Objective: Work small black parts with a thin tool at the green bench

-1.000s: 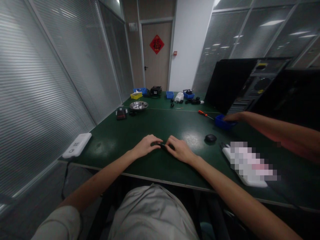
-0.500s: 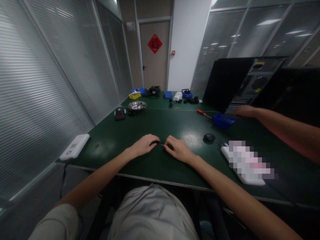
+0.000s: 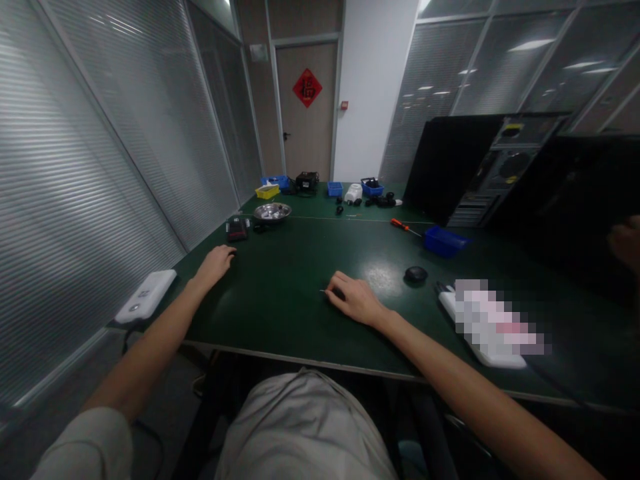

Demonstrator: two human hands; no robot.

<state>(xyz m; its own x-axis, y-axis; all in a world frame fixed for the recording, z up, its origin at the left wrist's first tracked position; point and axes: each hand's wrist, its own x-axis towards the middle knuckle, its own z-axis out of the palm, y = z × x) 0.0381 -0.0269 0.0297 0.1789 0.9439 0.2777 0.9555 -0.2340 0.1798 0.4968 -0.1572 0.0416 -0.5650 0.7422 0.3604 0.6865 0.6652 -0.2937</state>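
Observation:
My left hand (image 3: 215,265) hovers over or rests on the left part of the green table, just below a dark case with red inside (image 3: 237,230). Its fingers are curled, and a small dark piece shows at the fingertips, too small to name. My right hand (image 3: 355,297) lies at the table's middle, closed around a thin tool whose slim metal tip (image 3: 323,291) points left. The rest of that tool is mostly hidden, with something dark under the fingers. To its right sits a black computer mouse (image 3: 415,275).
A steel dish (image 3: 272,213) with small pieces stands beyond the case. An orange-handled screwdriver (image 3: 400,225) lies near a blue bin (image 3: 445,241). White devices (image 3: 147,297) flank the table. Small bins line the back; a computer tower (image 3: 465,167) stands right. Another person's hand (image 3: 625,241) is blurred at right.
My left hand has moved from beside my right hand to the far left, near the dark case. My right hand stays put. The other person's hand has drawn back right from the blue bin.

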